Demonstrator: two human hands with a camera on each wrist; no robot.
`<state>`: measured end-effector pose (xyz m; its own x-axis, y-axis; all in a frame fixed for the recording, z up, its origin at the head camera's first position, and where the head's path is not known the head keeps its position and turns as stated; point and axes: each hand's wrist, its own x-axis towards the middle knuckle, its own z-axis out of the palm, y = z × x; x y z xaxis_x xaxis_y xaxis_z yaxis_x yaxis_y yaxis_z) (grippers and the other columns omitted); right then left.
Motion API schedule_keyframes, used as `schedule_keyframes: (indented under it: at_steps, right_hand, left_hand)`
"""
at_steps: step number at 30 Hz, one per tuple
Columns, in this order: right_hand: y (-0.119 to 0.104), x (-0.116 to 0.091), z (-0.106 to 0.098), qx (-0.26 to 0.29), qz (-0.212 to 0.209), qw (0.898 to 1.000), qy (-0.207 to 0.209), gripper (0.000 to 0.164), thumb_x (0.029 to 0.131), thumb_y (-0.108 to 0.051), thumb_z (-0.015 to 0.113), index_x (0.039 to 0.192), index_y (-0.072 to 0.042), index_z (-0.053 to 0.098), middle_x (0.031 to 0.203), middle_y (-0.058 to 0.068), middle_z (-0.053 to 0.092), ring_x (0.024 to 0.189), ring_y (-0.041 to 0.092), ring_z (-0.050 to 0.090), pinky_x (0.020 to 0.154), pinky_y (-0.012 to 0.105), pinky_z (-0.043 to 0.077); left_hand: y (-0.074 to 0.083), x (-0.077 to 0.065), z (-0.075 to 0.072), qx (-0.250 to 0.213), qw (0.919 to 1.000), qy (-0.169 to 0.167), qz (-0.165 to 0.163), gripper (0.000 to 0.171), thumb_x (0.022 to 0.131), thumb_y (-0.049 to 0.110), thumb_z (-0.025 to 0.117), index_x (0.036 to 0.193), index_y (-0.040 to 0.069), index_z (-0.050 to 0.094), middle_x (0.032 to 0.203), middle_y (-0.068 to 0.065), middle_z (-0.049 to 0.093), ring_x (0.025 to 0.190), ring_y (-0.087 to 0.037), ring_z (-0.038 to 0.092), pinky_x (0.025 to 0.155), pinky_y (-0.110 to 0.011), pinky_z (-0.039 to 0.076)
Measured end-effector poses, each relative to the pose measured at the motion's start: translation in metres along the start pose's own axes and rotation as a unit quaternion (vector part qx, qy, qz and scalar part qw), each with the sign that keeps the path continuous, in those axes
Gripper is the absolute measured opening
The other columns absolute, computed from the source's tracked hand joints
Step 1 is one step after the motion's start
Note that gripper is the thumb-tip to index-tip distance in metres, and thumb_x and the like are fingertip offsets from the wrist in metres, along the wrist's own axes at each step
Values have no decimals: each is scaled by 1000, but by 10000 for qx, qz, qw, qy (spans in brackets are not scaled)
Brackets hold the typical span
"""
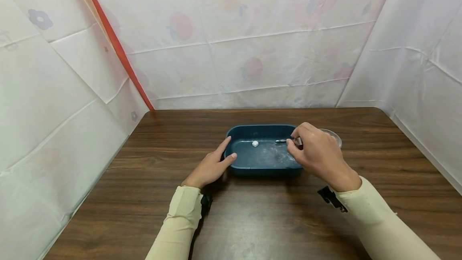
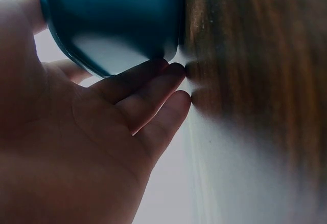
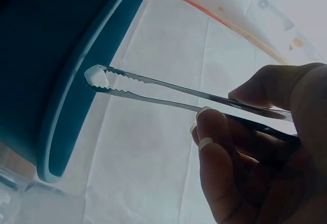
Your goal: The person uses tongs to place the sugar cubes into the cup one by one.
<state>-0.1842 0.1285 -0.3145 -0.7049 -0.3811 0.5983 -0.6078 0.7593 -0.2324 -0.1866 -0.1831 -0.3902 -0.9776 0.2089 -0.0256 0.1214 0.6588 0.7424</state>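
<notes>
A deep blue rectangular basin with rounded corners stands on the table, a white cube lying on its floor. My left hand rests at the basin's left end. Its fingers lie extended against the outer wall, and the thumb is near the front rim. Over the basin's right side, my right hand pinches metal tongs between thumb and fingers. Another white cube sits between the serrated tips of the tongs, seen in the right wrist view.
Partly behind my right hand, a clear dish stands to the right of the basin. The brown wood-grain table has patterned white sheeting along its back and sides. Pale powdery marks show on the basin's floor.
</notes>
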Motion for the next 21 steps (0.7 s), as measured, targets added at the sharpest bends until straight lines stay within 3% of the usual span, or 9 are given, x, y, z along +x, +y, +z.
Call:
schedule_keyframes:
  at_steps: [21]
  right_hand:
    - [5,3,-18,-112,265,9990,342,6,87,-14,70,83,-11,68,83,-1,63,54,12,50,47,35,41]
  left_hand:
    - [-2,-1,0,-88,9999,6,88,73,101,56,50,162,33,18,162,-4,28,145,-30,33,113,-57,30]
